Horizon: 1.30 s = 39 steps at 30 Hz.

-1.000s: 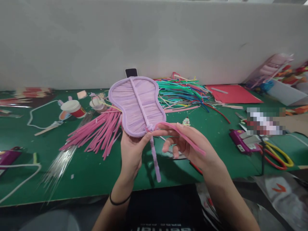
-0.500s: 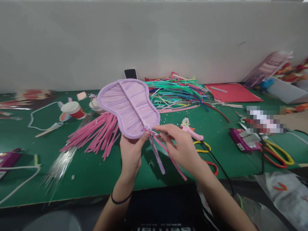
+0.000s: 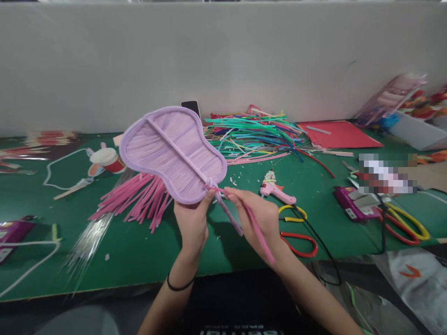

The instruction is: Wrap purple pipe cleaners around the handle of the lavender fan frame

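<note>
A lilac hand fan (image 3: pixel 174 153), its rim and centre rib edged with fuzzy pipe cleaner, is tilted to the left above the table. My left hand (image 3: pixel 193 223) grips its lower end, the thumb pressed on the base where the handle starts. The thin purple handle (image 3: pixel 230 217) points down to the right. My right hand (image 3: pixel 256 218) pinches a pink pipe cleaner (image 3: pixel 256 225) close to the fan's base. One end of it crosses the base by my left thumb; its long tail lies over the back of my right hand.
Pink pipe cleaners (image 3: pixel 150 200) lie left on clear plastic wrap (image 3: pixel 89 237). A glue gun (image 3: pixel 277 190) and red-and-yellow scissors (image 3: pixel 300 244) are at right. Behind are a multicoloured pipe cleaner pile (image 3: pixel 254 130), red sheets (image 3: pixel 344 134) and a phone (image 3: pixel 190 108). A paper cup (image 3: pixel 108 159) stands left.
The fan has tilted further left and its head has moved left. My right hand has turned and closed nearer the base, and the pink tail now lies across it.
</note>
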### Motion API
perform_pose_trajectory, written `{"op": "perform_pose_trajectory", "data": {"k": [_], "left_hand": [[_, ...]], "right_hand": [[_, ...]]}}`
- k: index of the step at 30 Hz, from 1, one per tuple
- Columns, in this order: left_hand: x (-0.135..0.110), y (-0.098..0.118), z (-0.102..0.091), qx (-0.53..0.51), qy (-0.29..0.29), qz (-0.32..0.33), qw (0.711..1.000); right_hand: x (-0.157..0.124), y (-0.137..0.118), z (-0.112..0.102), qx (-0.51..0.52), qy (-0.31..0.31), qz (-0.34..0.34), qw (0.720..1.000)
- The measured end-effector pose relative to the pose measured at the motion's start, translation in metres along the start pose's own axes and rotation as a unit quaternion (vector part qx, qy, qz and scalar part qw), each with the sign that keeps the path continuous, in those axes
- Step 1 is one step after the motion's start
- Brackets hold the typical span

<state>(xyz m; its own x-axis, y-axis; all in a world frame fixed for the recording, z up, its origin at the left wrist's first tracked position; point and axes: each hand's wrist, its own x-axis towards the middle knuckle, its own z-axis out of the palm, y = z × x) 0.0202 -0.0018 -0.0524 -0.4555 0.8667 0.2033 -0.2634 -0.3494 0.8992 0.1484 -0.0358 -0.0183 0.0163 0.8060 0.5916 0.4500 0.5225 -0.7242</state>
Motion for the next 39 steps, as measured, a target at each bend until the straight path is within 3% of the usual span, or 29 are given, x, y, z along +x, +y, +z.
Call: {"op": "perform_pose_trajectory", "data": {"k": [2,4,7,10,13,15,18,25,30,32,36,39], "left_hand": [[-0.001,0.002,0.000,-0.015,-0.006,-0.016,1.000],[-0.001,0.003,0.000,-0.027,-0.008,-0.022,0.999],[-0.001,0.003,0.001,-0.017,0.003,0.003,1.000],[-0.002,0.008,0.002,0.002,0.030,0.018,0.999],[-0.003,0.023,0.002,-0.044,0.004,-0.077,0.996],[-0.004,0.036,0.000,-0.100,-0.036,-0.169,0.980],[-0.003,0.048,-0.003,-0.146,-0.018,-0.219,0.965],[-0.001,0.042,0.004,-0.167,0.042,-0.192,0.966],[-0.005,0.037,0.010,-0.196,0.078,-0.199,0.957],[-0.004,0.039,0.012,-0.220,0.082,-0.240,0.942],[0.002,0.047,0.014,-0.247,0.068,-0.344,0.903],[0.006,0.049,0.009,-0.245,0.029,-0.390,0.887]], "right_hand": [[0.004,0.000,-0.007,0.021,0.003,0.051,0.998],[0.007,-0.004,-0.012,0.029,0.002,0.058,0.998],[0.005,-0.014,-0.011,0.013,-0.015,0.004,1.000],[-0.003,-0.021,0.005,-0.010,0.007,-0.066,0.998],[-0.013,-0.018,0.028,-0.033,0.078,-0.138,0.987],[-0.018,-0.011,0.039,-0.063,0.097,-0.176,0.978],[-0.021,-0.005,0.045,-0.104,0.093,-0.219,0.966],[-0.027,-0.009,0.039,-0.204,0.054,-0.250,0.945],[-0.039,0.019,0.051,-0.187,0.053,-0.248,0.949],[-0.041,0.032,0.056,-0.084,0.039,-0.231,0.969],[-0.037,0.041,0.057,0.104,0.026,-0.074,0.991],[-0.026,0.035,0.048,0.245,-0.007,0.108,0.963]]}}
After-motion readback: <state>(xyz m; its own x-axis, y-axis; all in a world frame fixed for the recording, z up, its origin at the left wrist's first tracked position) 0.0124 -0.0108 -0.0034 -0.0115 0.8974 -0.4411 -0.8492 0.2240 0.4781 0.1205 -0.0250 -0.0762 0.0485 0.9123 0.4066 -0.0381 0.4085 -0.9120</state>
